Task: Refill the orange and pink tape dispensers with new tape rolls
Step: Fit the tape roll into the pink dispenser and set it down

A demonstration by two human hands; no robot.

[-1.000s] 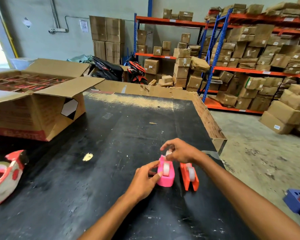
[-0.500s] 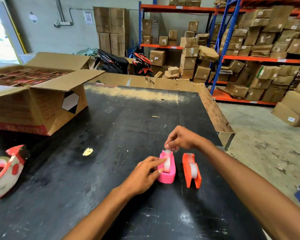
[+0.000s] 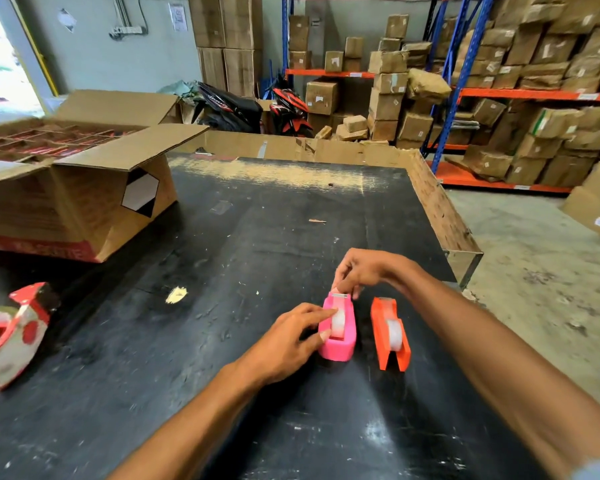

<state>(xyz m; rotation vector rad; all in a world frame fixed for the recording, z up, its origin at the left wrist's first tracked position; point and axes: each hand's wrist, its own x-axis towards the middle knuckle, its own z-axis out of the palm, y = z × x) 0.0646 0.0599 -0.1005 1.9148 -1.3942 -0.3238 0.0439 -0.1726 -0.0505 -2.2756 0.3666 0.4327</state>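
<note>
The pink tape dispenser (image 3: 340, 342) stands on the black table (image 3: 222, 271) with a clear tape roll (image 3: 338, 322) seated in it. My left hand (image 3: 291, 337) steadies its left side, fingertips on the dispenser and roll. My right hand (image 3: 364, 271) hovers over the dispenser's far end, fingers pinched on the tape end at the cutter. Just to the right stands the orange tape dispenser (image 3: 390, 336), also holding a clear roll (image 3: 394, 334), untouched.
A large open cardboard box (image 3: 84, 188) sits at the table's far left. A red and white packing tape gun (image 3: 13, 332) lies at the left edge. Cardboard walls line the table's far and right edges. Shelves of boxes stand beyond.
My right hand has drawn the tape end forward to the pink dispenser's cutter. My left hand has stayed on the dispenser. The camera has tilted slightly.
</note>
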